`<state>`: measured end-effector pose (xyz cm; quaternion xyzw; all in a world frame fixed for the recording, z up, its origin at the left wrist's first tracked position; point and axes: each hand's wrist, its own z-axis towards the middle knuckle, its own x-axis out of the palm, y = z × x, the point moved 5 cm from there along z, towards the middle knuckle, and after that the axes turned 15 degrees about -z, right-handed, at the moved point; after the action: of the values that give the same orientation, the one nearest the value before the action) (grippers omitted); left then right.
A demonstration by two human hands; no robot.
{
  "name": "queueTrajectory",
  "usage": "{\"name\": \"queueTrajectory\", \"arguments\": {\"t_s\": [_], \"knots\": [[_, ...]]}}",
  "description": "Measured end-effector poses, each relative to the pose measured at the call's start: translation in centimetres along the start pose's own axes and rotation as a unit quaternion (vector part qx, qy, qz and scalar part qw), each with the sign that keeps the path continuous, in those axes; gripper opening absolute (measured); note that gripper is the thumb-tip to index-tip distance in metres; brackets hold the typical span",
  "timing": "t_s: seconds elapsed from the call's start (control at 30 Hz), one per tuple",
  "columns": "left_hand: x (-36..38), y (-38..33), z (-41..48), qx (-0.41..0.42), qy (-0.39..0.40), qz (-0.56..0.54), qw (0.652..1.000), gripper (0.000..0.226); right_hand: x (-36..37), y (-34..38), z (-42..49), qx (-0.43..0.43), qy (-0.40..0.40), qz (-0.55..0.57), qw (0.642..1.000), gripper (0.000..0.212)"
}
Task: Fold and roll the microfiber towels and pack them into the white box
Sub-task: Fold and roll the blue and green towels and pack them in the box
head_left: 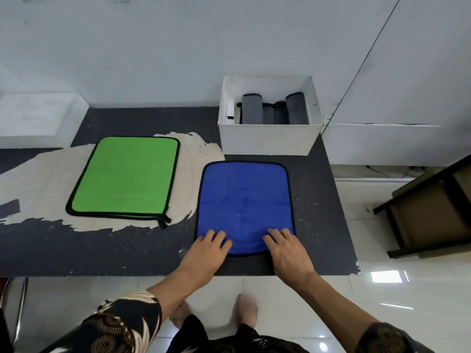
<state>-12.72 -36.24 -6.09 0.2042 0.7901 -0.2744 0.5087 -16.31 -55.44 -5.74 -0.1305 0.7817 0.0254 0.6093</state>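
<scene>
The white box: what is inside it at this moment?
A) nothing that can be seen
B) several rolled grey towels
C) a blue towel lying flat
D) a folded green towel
B: the rolled grey towels sit side by side inside the white box, while the green towel and the blue towel lie flat on the table outside it.

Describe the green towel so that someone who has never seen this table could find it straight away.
Start at the dark table, whose left part has a large pale patch where the surface has worn away. The green towel lies flat on that patch, left of the white box. Unlike the blue towel beside it, it is bright green, with black ends sticking out at its near right corner.
</scene>
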Motion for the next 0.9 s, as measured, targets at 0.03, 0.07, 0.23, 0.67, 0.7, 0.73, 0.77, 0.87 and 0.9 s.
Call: {"name": "queueTrajectory", "arguments": {"t_s": [0.03, 0.07, 0.23, 0.67, 0.7, 0.73, 0.77, 0.87, 0.9], "knots": [[-0.1, -0.1, 0.1, -0.019, -0.003, 0.007, 1.000, 0.071, -0.2, 0.2, 0.0, 0.005, 0.001, -0.004, 1.000, 0.045], [-0.3, 0.0, 0.3, -0.039, -0.008, 0.006, 0.999, 0.070, -0.5, 0.4, 0.1, 0.013, 0.002, -0.004, 1.000, 0.043], [-1.9, 1.3, 0.7, -0.103, -0.069, -0.056, 0.991, 0.039, -0.9, 0.4, 0.5, 0.077, 0.006, -0.014, 0.997, 0.024], [-1.8, 4.3, -1.6, 0.001, -0.111, -0.096, 0.989, 0.027, 0.5, -2.3, -0.7, 0.133, -0.032, -0.006, 0.991, 0.011], [-1.6, 4.5, -1.7, -0.003, -0.103, -0.094, 0.990, 0.025, 0.6, -2.3, -0.8, 0.138, -0.037, -0.004, 0.990, 0.011], [-1.3, 4.7, -2.0, -0.008, -0.094, -0.093, 0.991, 0.022, 0.7, -2.4, -1.0, 0.141, -0.040, 0.000, 0.989, 0.012], [-1.0, 4.8, -2.2, -0.011, -0.083, -0.095, 0.992, 0.019, 0.6, -2.4, -1.1, 0.145, -0.042, 0.006, 0.989, 0.013], [-0.3, 4.7, -3.0, -0.011, -0.055, -0.108, 0.993, 0.011, 0.6, -2.3, -1.8, 0.154, -0.036, 0.017, 0.987, 0.013], [-0.1, 4.5, -3.1, -0.005, -0.050, -0.115, 0.992, 0.009, 0.7, -2.4, -2.0, 0.157, -0.033, 0.022, 0.987, 0.012]]}}
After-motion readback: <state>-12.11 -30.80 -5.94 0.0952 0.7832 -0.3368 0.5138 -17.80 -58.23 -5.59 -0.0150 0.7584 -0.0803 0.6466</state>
